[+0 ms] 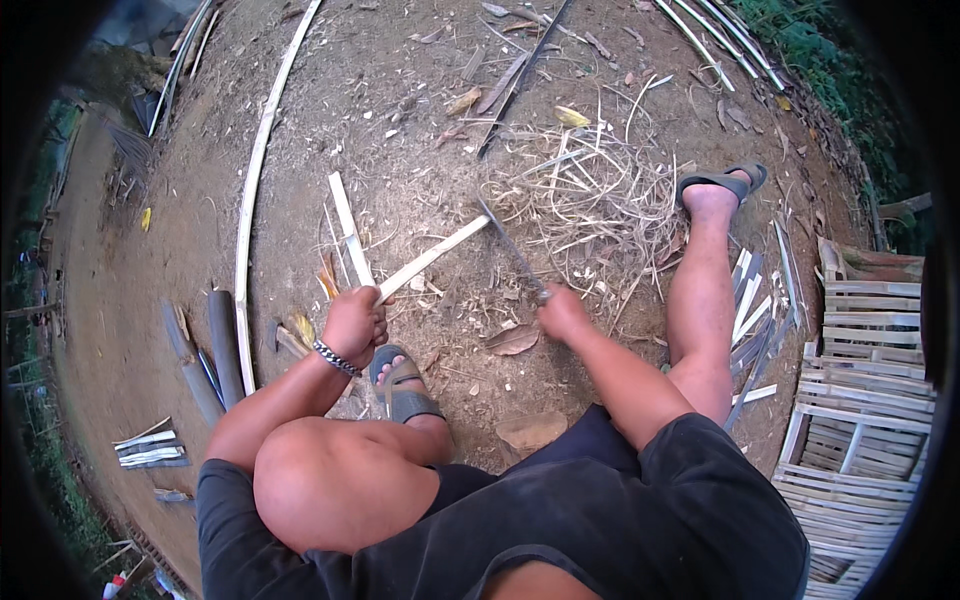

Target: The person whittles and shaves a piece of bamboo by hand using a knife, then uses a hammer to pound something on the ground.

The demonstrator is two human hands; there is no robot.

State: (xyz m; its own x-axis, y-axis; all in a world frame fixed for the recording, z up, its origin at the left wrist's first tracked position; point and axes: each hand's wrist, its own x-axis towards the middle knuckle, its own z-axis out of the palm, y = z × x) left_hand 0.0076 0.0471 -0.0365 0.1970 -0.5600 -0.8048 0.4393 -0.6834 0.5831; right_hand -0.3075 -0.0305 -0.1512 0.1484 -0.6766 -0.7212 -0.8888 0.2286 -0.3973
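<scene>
My left hand (357, 322), a chain bracelet on its wrist, is closed around one end of a pale bamboo strip (436, 256). The strip slants up to the right. In my right hand (565, 314) is the handle of a knife (515, 250), its long thin blade pointing up and to the left. Blade and strip meet or overlap near the strip's far end; whether they touch I cannot tell. Another pale bamboo strip (348, 222) runs up from just beyond my left hand; whether my fingers also hold it is hidden.
A tangle of thin shavings (600, 200) covers the dirt ahead on the right. A long pale pole (262, 150) lies on the left, near dark bamboo pieces (223, 340). Split pieces (748, 300) lie beyond my right leg, beside a slatted bamboo frame (860, 400).
</scene>
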